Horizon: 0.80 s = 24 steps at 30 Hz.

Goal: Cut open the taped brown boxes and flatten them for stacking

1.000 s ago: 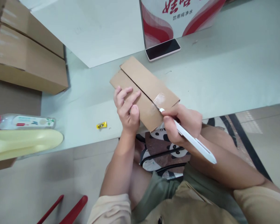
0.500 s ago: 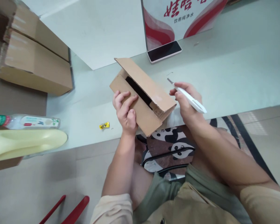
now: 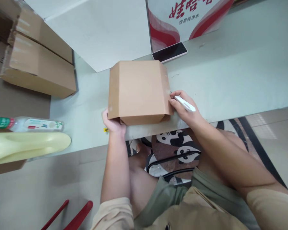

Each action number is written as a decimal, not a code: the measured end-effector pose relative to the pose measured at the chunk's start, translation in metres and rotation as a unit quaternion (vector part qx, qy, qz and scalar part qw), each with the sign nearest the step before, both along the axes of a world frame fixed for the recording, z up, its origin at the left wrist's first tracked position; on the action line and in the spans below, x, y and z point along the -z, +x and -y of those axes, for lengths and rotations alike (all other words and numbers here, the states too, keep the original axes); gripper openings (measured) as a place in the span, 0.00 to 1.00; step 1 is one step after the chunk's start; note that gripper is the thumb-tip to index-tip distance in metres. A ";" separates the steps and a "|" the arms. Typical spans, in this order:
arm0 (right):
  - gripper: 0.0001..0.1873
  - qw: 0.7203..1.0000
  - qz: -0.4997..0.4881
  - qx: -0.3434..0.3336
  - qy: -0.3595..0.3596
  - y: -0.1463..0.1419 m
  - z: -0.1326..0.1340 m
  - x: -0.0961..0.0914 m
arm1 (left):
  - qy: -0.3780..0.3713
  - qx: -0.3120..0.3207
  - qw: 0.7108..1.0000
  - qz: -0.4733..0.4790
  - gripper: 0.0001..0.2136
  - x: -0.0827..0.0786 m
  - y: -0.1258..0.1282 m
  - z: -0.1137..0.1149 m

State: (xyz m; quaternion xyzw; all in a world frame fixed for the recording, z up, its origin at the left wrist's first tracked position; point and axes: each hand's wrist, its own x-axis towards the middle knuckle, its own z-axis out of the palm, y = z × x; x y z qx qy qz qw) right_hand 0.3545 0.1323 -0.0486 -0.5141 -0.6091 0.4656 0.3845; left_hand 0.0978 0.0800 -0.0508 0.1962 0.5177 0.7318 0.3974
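A small brown cardboard box (image 3: pixel 138 89) stands at the near edge of the pale table (image 3: pixel 230 76), one broad plain face turned up toward me. My left hand (image 3: pixel 112 123) grips its lower left corner, fingers hidden under the box. My right hand (image 3: pixel 183 108) holds a white utility knife (image 3: pixel 185 104) and rests against the box's right side.
A phone (image 3: pixel 170 51) lies face up behind the box, in front of a red and white carton (image 3: pixel 180 19). Larger cardboard boxes (image 3: pixel 38 64) sit at the left. A water bottle (image 3: pixel 26 124) and a pale yellow plastic thing (image 3: pixel 26 147) lie at the left edge.
The knife left the taped seam and the flaps opened. The box has since been turned so a plain face is up. My left hand moved from the top to the lower left corner.
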 end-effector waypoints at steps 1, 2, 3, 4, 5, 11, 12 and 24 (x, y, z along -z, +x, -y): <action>0.16 1.000 -0.008 -0.004 -0.004 0.000 0.001 -0.001 | 0.010 0.016 1.000 0.013 0.26 -0.004 0.001 0.002; 0.16 1.000 -0.022 -0.008 -0.006 0.000 0.001 -0.001 | 0.019 0.037 0.999 0.027 0.28 -0.007 0.004 0.004; 0.18 0.999 -0.040 -0.009 -0.002 0.001 0.001 0.000 | 0.027 0.062 0.997 0.030 0.30 -0.011 0.007 0.006; 0.20 0.998 -0.060 -0.007 0.010 0.001 0.001 0.001 | 0.034 0.079 0.996 0.021 0.32 -0.013 0.010 0.007; 0.23 0.996 -0.080 -0.003 0.033 0.001 0.001 0.003 | 0.037 0.093 0.995 0.005 0.32 -0.014 0.013 0.008; 0.42 0.972 -0.164 -0.052 0.160 -0.001 -0.002 0.017 | 0.024 0.142 0.981 -0.128 0.33 0.005 0.014 -0.001; 0.43 0.973 -0.159 -0.051 0.161 -0.001 -0.002 0.019 | 0.023 0.138 0.979 -0.149 0.32 0.008 0.013 -0.003; 0.35 0.973 -0.144 0.029 0.180 -0.002 -0.004 0.018 | 0.011 0.124 0.969 -0.214 0.37 0.014 0.011 -0.010</action>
